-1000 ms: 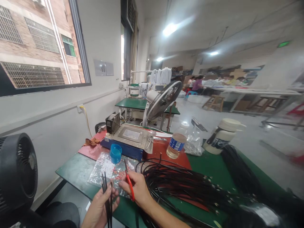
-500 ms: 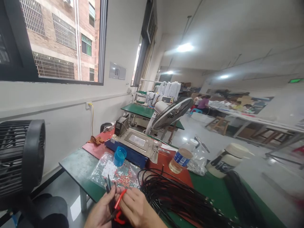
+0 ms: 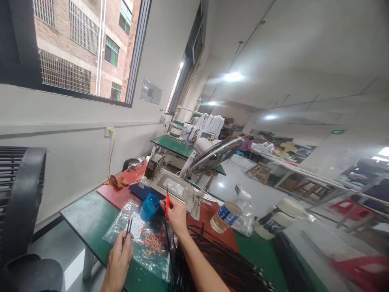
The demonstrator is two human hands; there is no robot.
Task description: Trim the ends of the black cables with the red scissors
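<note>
My left hand (image 3: 119,253), over the near edge of the table, is closed around several thin black cables (image 3: 129,226) whose ends point up. My right hand (image 3: 176,215) is wrapped round a red-handled tool (image 3: 167,205) with a thin dark tip; its exact kind is unclear. The fingertips of that hand are at the rim of a blue cup (image 3: 147,210). Below them a black strand runs down toward the cable bundle. Small red and orange pieces (image 3: 153,242) lie scattered on a clear plastic bag (image 3: 120,223) between the hands.
A large bundle of black cables (image 3: 219,259) covers the near right. Behind the cup stands a blue-and-metal machine (image 3: 161,182). To the right are a bottle of liquid (image 3: 224,219) and a cream jar (image 3: 279,215). A black fan (image 3: 22,202) is at left, another fan (image 3: 215,156) beyond.
My hands have moved apart. My right hand has gone up and forward to the blue cup with the red-handled tool, while my left hand has shifted left with the cables. The view has turned slightly.
</note>
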